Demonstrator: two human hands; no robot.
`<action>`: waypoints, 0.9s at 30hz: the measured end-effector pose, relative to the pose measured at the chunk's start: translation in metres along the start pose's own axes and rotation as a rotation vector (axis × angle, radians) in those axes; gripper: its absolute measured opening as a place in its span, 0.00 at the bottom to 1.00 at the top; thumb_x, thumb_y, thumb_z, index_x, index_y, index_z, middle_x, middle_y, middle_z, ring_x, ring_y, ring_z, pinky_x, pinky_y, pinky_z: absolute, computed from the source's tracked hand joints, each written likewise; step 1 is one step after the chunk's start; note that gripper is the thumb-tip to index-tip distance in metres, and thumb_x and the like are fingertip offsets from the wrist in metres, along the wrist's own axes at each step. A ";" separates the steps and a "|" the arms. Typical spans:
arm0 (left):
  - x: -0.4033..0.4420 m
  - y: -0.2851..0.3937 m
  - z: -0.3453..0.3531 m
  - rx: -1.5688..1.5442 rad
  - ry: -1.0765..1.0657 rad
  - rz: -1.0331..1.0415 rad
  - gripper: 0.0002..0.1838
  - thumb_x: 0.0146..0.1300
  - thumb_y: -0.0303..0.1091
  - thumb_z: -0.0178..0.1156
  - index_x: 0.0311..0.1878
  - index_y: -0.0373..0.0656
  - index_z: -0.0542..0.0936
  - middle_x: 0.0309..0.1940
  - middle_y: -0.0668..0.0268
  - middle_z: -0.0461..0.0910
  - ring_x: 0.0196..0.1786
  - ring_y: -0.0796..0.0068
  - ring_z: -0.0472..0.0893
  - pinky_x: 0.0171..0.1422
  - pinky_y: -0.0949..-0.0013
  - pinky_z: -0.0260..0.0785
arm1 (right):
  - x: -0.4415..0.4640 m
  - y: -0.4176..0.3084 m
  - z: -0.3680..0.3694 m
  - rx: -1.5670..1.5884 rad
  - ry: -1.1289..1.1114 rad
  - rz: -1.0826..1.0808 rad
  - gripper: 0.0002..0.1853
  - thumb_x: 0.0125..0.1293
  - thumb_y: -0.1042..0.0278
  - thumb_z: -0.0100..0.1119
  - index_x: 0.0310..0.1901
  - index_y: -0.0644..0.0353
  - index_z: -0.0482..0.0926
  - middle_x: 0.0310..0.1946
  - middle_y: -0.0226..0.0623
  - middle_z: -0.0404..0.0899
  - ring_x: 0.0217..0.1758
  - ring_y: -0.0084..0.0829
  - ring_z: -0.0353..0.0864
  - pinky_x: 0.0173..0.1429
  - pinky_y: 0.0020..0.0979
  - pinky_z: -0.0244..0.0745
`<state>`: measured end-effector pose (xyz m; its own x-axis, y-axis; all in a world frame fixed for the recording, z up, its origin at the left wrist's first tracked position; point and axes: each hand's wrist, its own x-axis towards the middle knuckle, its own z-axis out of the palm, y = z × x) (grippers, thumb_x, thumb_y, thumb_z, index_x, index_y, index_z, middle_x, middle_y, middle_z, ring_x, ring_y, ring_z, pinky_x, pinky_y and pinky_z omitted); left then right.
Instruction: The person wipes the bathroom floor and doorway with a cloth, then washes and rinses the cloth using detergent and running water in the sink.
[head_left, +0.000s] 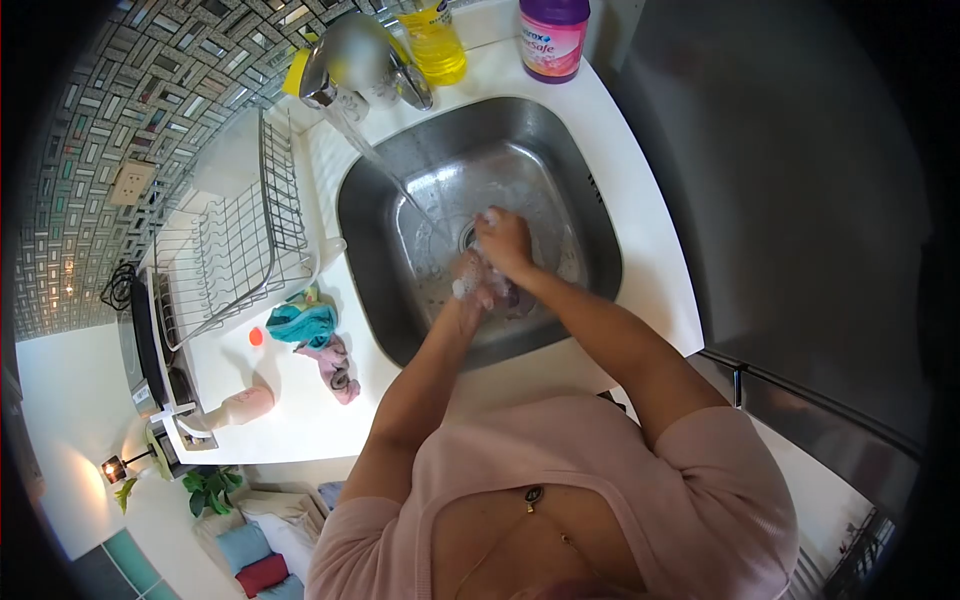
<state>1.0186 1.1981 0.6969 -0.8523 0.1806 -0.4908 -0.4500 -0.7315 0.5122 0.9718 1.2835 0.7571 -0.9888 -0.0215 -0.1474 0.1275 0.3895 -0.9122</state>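
Note:
Both hands are low in the steel sink (365,300), close together above the drain. White suds coat the fingers. My right hand (505,243) is closed, fingers curled in. My left hand (472,282) is bent around part of a wet, soapy, purplish-grey cloth (518,302), which hangs below the hands. Most of the cloth is hidden by the hands, so its exact kind does not show. Water (375,160) runs from the chrome faucet (318,85) into the sink, left of the hands.
Left of the sink are a crumpled teal cloth (305,322), a pink and grey cloth (335,370), an orange cap (256,336), a pale pink bottle (245,405) and a wire dish rack (235,240). Behind stand a yellow liquid bottle (437,45) and a purple-pink bottle (552,45).

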 end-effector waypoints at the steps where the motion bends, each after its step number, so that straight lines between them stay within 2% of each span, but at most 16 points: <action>1: 0.009 -0.002 -0.013 -0.105 -0.201 0.051 0.16 0.63 0.46 0.51 0.47 0.46 0.74 0.40 0.65 0.75 0.38 0.72 0.77 0.37 0.72 0.72 | -0.008 -0.002 0.008 -0.008 -0.008 -0.083 0.13 0.56 0.61 0.56 0.28 0.65 0.76 0.28 0.51 0.78 0.34 0.50 0.78 0.40 0.42 0.71; 2: 0.023 -0.011 -0.040 -0.213 -0.398 0.099 0.17 0.64 0.45 0.50 0.48 0.44 0.74 0.41 0.64 0.76 0.37 0.71 0.78 0.36 0.71 0.72 | -0.020 -0.003 0.015 -0.015 -0.019 -0.161 0.12 0.56 0.62 0.57 0.29 0.66 0.77 0.29 0.52 0.77 0.34 0.49 0.78 0.40 0.42 0.70; 3: 0.029 -0.011 -0.048 -0.141 -0.399 0.139 0.17 0.65 0.45 0.49 0.49 0.43 0.74 0.41 0.63 0.77 0.37 0.70 0.79 0.35 0.69 0.72 | -0.035 -0.021 0.011 -0.075 -0.180 -0.158 0.12 0.55 0.59 0.56 0.31 0.61 0.77 0.34 0.50 0.78 0.38 0.50 0.77 0.44 0.45 0.71; 4: 0.034 -0.011 -0.056 -0.069 -0.398 0.179 0.18 0.66 0.44 0.47 0.50 0.42 0.74 0.41 0.62 0.78 0.37 0.69 0.79 0.35 0.68 0.73 | -0.032 -0.019 0.011 -0.064 -0.114 -0.104 0.13 0.55 0.59 0.56 0.31 0.62 0.77 0.34 0.51 0.78 0.38 0.50 0.77 0.44 0.44 0.71; 6: 0.025 0.007 -0.038 0.465 -0.070 0.263 0.20 0.66 0.47 0.47 0.48 0.40 0.75 0.38 0.62 0.78 0.35 0.69 0.78 0.36 0.68 0.72 | -0.014 -0.002 0.016 -0.028 0.022 0.005 0.14 0.56 0.60 0.57 0.32 0.64 0.77 0.34 0.53 0.77 0.38 0.50 0.76 0.43 0.41 0.71; 8: 0.000 0.032 0.002 1.054 0.227 0.275 0.23 0.64 0.52 0.50 0.44 0.38 0.76 0.32 0.64 0.78 0.31 0.70 0.77 0.37 0.70 0.71 | 0.017 0.035 0.008 -0.085 -0.079 -0.194 0.17 0.60 0.54 0.53 0.38 0.61 0.77 0.37 0.50 0.78 0.45 0.46 0.77 0.48 0.42 0.70; 10: -0.013 0.057 0.026 0.830 0.325 0.195 0.24 0.64 0.52 0.52 0.40 0.35 0.77 0.27 0.65 0.77 0.28 0.73 0.76 0.35 0.73 0.70 | 0.031 0.028 -0.006 0.128 -0.226 -0.244 0.18 0.63 0.53 0.52 0.38 0.63 0.78 0.35 0.48 0.79 0.44 0.42 0.78 0.48 0.41 0.70; 11: -0.039 0.071 0.070 0.483 0.198 0.283 0.20 0.62 0.44 0.59 0.39 0.32 0.77 0.27 0.65 0.78 0.26 0.77 0.75 0.31 0.75 0.68 | 0.036 0.023 -0.008 0.703 -0.531 0.050 0.17 0.64 0.54 0.54 0.36 0.63 0.79 0.30 0.37 0.78 0.37 0.29 0.76 0.44 0.34 0.70; 14: -0.044 0.086 0.049 0.947 0.032 0.126 0.15 0.61 0.37 0.60 0.44 0.34 0.77 0.31 0.69 0.79 0.33 0.81 0.76 0.37 0.75 0.68 | 0.045 0.003 -0.053 0.106 -0.741 -0.182 0.15 0.65 0.58 0.56 0.42 0.62 0.78 0.36 0.29 0.77 0.40 0.21 0.72 0.46 0.25 0.68; 15: -0.048 0.087 0.045 1.123 -0.035 0.176 0.12 0.57 0.31 0.65 0.43 0.37 0.78 0.30 0.70 0.79 0.33 0.84 0.75 0.39 0.76 0.68 | 0.043 -0.002 -0.059 0.229 -0.647 -0.149 0.13 0.63 0.59 0.58 0.34 0.62 0.78 0.26 0.25 0.74 0.31 0.17 0.68 0.37 0.22 0.65; 19: -0.039 0.080 -0.003 0.679 -0.154 0.180 0.11 0.62 0.35 0.60 0.43 0.40 0.79 0.34 0.69 0.81 0.37 0.80 0.77 0.44 0.74 0.68 | 0.044 0.005 -0.067 0.293 -0.497 -0.118 0.13 0.61 0.59 0.60 0.31 0.62 0.79 0.25 0.27 0.76 0.30 0.17 0.70 0.36 0.23 0.67; 22: -0.048 0.068 0.059 0.083 0.173 0.054 0.16 0.66 0.45 0.53 0.43 0.42 0.78 0.34 0.71 0.80 0.36 0.79 0.76 0.41 0.74 0.68 | 0.029 0.006 -0.030 0.587 -0.265 -0.111 0.14 0.59 0.56 0.62 0.30 0.61 0.79 0.26 0.30 0.77 0.30 0.18 0.73 0.36 0.25 0.69; 23: -0.034 0.057 0.051 0.038 0.207 0.031 0.21 0.68 0.52 0.47 0.44 0.44 0.77 0.33 0.70 0.79 0.38 0.76 0.77 0.40 0.73 0.69 | 0.008 -0.016 -0.024 0.425 -0.246 -0.088 0.14 0.58 0.57 0.62 0.29 0.60 0.79 0.24 0.33 0.78 0.30 0.22 0.76 0.36 0.27 0.70; 24: -0.008 0.045 0.020 -0.089 -0.136 0.019 0.21 0.68 0.52 0.46 0.46 0.45 0.76 0.35 0.69 0.79 0.39 0.75 0.77 0.41 0.73 0.70 | -0.017 -0.038 -0.018 0.263 -0.225 -0.062 0.13 0.57 0.57 0.62 0.27 0.60 0.79 0.22 0.37 0.78 0.29 0.26 0.78 0.35 0.29 0.71; 25: 0.025 0.031 -0.022 -0.215 -0.479 0.006 0.21 0.68 0.53 0.45 0.48 0.45 0.75 0.37 0.68 0.79 0.40 0.74 0.78 0.42 0.72 0.71 | -0.030 -0.038 -0.001 0.099 -0.135 -0.316 0.12 0.56 0.59 0.61 0.26 0.60 0.78 0.21 0.39 0.78 0.28 0.31 0.78 0.35 0.31 0.72; 27: 0.027 0.026 -0.026 -0.216 -0.523 0.018 0.21 0.68 0.52 0.44 0.50 0.46 0.72 0.40 0.65 0.77 0.41 0.70 0.78 0.43 0.71 0.72 | -0.045 -0.030 0.025 -0.238 0.059 -0.812 0.10 0.55 0.63 0.59 0.24 0.60 0.77 0.19 0.43 0.77 0.28 0.40 0.79 0.35 0.34 0.72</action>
<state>0.9912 1.1669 0.6782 -0.9027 0.4283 -0.0409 -0.4164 -0.8456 0.3341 1.0145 1.2498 0.7815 -0.7696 -0.3332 0.5447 -0.6371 0.4574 -0.6204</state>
